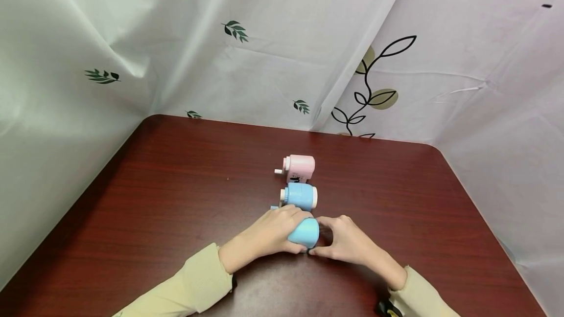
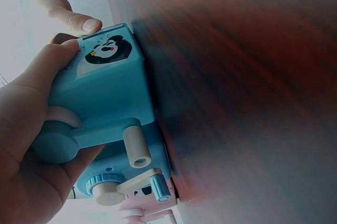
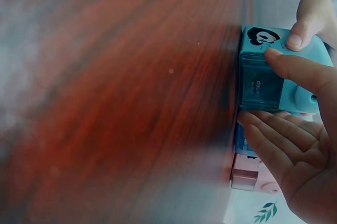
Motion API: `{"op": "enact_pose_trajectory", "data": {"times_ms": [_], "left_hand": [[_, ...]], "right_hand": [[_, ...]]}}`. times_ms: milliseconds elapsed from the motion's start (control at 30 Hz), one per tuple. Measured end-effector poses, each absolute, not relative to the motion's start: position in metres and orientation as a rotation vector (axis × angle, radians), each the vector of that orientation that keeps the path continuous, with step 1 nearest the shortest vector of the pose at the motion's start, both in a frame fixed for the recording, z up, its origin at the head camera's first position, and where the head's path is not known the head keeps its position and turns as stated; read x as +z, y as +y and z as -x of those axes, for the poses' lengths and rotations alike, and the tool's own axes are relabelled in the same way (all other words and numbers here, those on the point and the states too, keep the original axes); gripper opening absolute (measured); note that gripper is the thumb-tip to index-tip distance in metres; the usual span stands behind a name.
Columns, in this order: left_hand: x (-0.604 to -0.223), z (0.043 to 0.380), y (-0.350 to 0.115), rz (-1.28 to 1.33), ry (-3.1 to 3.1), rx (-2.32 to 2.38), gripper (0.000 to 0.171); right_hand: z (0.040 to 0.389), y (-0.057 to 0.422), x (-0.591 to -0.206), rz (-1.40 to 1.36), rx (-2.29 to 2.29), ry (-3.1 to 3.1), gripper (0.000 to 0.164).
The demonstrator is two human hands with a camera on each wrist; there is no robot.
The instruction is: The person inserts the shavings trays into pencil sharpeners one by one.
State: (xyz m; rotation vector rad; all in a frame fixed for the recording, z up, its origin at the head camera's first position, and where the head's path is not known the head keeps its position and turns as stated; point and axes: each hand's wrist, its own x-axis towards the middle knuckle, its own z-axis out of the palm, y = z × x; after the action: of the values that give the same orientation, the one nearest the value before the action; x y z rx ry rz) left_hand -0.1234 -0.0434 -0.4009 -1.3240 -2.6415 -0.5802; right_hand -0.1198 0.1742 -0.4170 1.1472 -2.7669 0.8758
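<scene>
A turquoise pencil sharpener (image 1: 305, 233) with a panda picture stands on the table. My left hand (image 1: 278, 231) grips its body from the crank side, thumb on the panda face. The crank (image 2: 105, 132) with its pale knob hangs free in the left wrist view. My right hand (image 1: 348, 239) spans the opposite end, where the dark see-through drawer (image 3: 261, 84) is. Its thumb lies by the panda face and its fingertips by the other side, pinching lightly; the palm stays apart. Behind stands a blue pencil sharpener (image 1: 301, 196), then a pink one (image 1: 301, 167).
The sharpeners stand in a row on the dark red wooden table (image 1: 185, 185), cranks to the left. White curtain (image 1: 264, 72) with leaf prints hangs behind the table and along both sides.
</scene>
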Motion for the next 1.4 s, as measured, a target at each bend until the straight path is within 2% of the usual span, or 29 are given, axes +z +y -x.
{"op": "enact_pose_trajectory", "data": {"times_ms": [367,1167,1400], "left_hand": [[-0.4014,0.1243,-0.0422,1.320,-2.649,-0.595,0.053],[-0.4012,0.1253,-0.0436,1.306,-2.671,-0.598,0.053],[-0.3981,0.1225,-0.0474,1.271,-2.667,-0.551,0.062]], "right_hand": [[0.1206,0.1713,-0.4178,-1.112,0.906,-2.781,0.040],[0.1220,0.1710,-0.4157,-1.095,0.859,-2.862,0.044],[0.1205,0.1761,-0.4126,-1.128,0.877,-2.871,0.049]]}}
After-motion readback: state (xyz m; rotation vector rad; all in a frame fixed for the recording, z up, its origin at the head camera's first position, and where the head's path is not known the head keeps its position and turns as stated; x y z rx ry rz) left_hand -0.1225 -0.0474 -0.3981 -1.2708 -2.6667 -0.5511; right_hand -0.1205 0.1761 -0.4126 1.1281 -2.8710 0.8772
